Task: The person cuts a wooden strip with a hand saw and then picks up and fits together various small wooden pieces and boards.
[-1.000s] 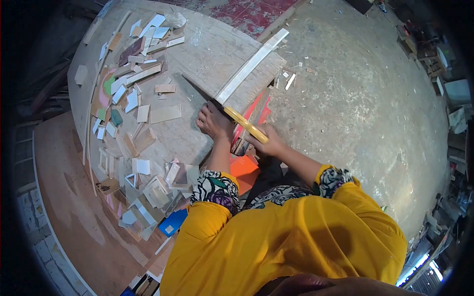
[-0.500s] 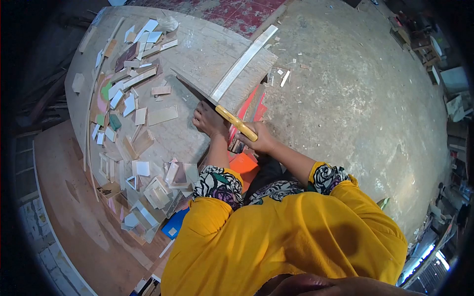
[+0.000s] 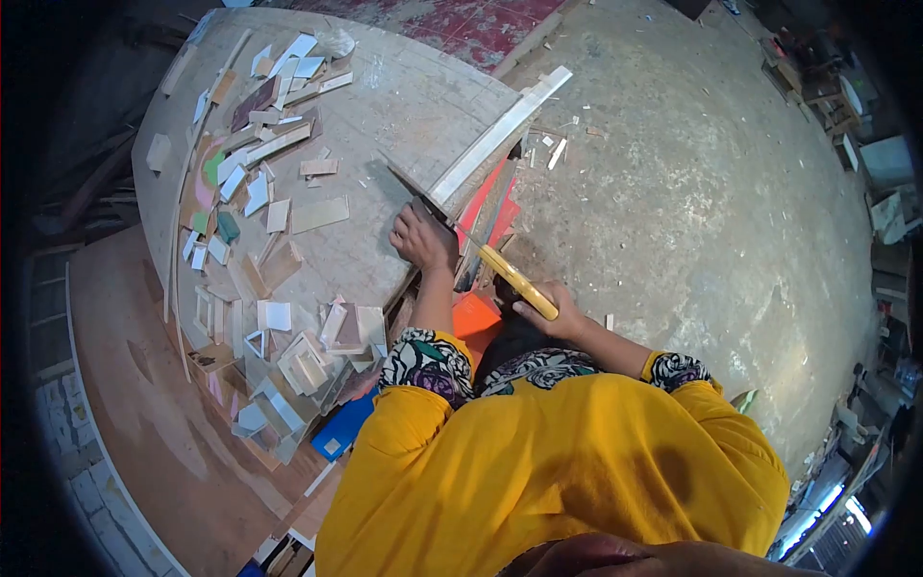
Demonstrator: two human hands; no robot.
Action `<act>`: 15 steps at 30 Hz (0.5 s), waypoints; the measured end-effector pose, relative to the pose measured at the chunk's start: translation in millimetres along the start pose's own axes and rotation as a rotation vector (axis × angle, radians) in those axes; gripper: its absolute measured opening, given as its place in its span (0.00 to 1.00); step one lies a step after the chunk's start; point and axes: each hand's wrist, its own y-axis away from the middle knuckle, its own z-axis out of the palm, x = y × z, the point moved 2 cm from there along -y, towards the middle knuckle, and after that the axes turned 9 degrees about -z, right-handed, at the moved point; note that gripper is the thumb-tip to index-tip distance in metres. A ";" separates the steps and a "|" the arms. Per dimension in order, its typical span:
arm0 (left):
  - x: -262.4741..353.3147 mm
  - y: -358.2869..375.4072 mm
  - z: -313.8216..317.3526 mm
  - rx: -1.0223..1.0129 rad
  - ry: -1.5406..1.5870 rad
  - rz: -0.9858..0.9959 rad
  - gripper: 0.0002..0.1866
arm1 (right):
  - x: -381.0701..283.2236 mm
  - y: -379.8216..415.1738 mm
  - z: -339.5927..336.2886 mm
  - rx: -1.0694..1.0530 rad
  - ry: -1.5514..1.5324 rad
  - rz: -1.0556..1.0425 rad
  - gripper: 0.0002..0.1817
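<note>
My right hand [image 3: 555,308] is wrapped round the yellow handle of a handsaw [image 3: 519,280]. The saw's dark blade crosses the near part of a long pale wooden strip [image 3: 505,127], which lies on the worktable [image 3: 404,111] along its right edge. Just on the near side of the blade, my left hand [image 3: 423,238] is closed with fingers curled at the strip's near end. The hand covers that end, so the exact grip is partly hidden.
Several small wood and white-faced offcuts [image 3: 279,142] litter the table's left side. Small box-like wooden frames [image 3: 306,363] lie nearer me. A blue object [image 3: 343,426] and an orange one [image 3: 475,322] are close to my body. Concrete floor [image 3: 673,221] stretches to the right.
My right hand has drawn the saw back toward me and to the right. The strip's far end has swung right and nearer, and my left hand appears slightly right of before.
</note>
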 end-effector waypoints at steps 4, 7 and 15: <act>3.5 0.2 -4.6 -0.011 -0.005 -0.007 0.19 | -0.3 -25.3 11.4 0.092 0.017 -0.147 0.11; 2.2 -3.0 0.9 0.050 -0.037 -0.024 0.21 | 6.7 -61.3 18.2 0.069 -0.122 0.197 0.13; 4.0 -8.1 -3.2 0.015 -0.050 -0.063 0.21 | -2.5 -11.1 3.9 0.108 0.055 -0.120 0.11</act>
